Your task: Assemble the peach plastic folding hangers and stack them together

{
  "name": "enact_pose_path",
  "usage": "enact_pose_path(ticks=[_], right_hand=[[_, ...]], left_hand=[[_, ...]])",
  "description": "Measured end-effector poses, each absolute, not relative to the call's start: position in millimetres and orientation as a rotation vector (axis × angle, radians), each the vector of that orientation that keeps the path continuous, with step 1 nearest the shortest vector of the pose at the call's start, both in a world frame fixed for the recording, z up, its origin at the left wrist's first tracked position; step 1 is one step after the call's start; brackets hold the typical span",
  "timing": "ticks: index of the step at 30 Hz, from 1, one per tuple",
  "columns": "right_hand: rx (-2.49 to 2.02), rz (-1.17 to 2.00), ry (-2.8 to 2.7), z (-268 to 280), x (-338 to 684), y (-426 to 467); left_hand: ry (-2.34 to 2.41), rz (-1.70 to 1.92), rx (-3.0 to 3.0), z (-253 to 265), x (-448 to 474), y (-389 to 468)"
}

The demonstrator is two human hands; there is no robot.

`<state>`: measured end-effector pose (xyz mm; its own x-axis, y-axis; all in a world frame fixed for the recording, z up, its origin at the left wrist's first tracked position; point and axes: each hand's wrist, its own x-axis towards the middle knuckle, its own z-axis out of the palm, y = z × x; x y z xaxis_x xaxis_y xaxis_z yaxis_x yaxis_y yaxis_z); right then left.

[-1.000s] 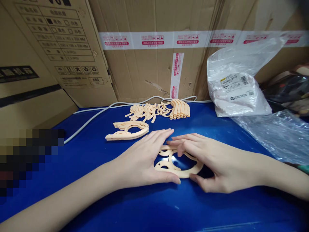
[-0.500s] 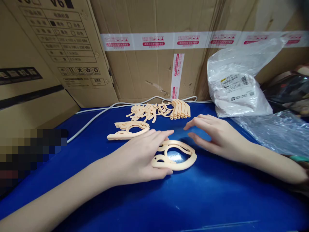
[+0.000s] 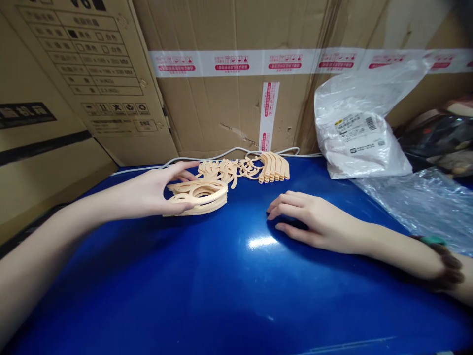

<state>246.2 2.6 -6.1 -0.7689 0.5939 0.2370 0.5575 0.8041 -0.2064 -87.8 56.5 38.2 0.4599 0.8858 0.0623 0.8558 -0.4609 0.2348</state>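
Observation:
At the left of the table, my left hand (image 3: 162, 190) holds a cream plastic folding hanger (image 3: 207, 198), folded up, by its left end. The thumb lies on the near side and the fingers reach over the far side. This hanger rests on top of other folded ones in a small stack (image 3: 195, 212). My right hand (image 3: 308, 219) is over the blue table to the right, fingers loosely bent and apart, holding nothing.
Behind the stack lies a pile of cream hooks (image 3: 218, 170), beside a row of curved cream hanger arms (image 3: 274, 167). A white cable (image 3: 236, 150) runs along the back. Cardboard boxes (image 3: 221, 108) wall the table (image 3: 221, 296). A white plastic bag (image 3: 362, 143) stands back right.
My left hand has carried the folded hanger from mid-table left and back onto the stack. My right hand has moved slightly left and nearer, lower over the table.

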Motion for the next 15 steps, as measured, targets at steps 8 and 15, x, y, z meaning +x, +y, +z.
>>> enact_pose_path(ticks=[8, 15], right_hand=[[-0.878, 0.189, -2.725, -5.9, 245.6, 0.5], [-0.876, 0.188, -2.738, -5.7, 245.0, 0.1]], left_hand=[[1.518, 0.173, 2.481, 33.2, -95.0, 60.2], [1.544, 0.146, 2.495, 31.0, -96.8, 60.8]])
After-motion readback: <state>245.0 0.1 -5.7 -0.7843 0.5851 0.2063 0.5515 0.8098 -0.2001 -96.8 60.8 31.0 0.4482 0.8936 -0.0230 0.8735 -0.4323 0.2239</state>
